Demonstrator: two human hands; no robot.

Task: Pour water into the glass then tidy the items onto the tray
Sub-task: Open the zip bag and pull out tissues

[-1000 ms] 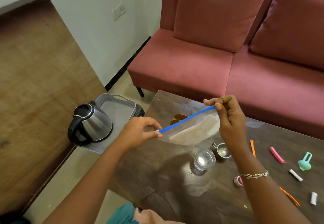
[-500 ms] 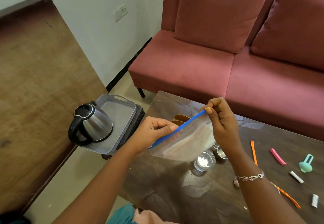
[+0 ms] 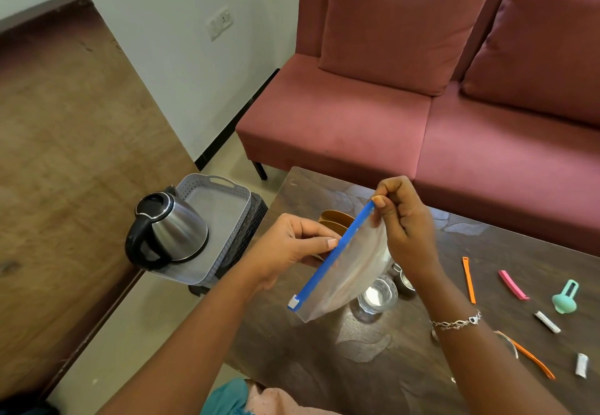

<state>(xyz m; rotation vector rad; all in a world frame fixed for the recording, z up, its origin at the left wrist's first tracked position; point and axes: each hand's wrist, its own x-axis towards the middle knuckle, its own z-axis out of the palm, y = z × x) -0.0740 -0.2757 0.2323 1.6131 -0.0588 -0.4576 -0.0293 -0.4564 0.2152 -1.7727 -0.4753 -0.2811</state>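
I hold a clear zip bag (image 3: 349,279) with a blue zipper strip above the dark table (image 3: 341,369). My left hand (image 3: 289,249) pinches the strip near its middle. My right hand (image 3: 406,226) pinches the strip's upper end. The bag hangs tilted, its white slider at the lower end. Below the bag stands a glass (image 3: 378,296) with water in it, next to a small steel cup (image 3: 404,281), partly hidden by my right wrist. A steel kettle (image 3: 168,231) with a black handle sits in the grey tray (image 3: 224,206) on a dark stool left of the table.
Orange-brown bowls (image 3: 336,219) lie behind the bag. Orange sticks (image 3: 469,279), a pink clip (image 3: 513,284), a teal scoop (image 3: 565,299) and white sachets (image 3: 547,322) are scattered on the table's right. A red sofa (image 3: 422,115) stands behind, and a wooden surface (image 3: 65,154) rises on the left.
The bag has swung from nearly level to steeply tilted. My left hand slid along the blue strip toward its middle, and my right hand moved slightly left with the upper end.
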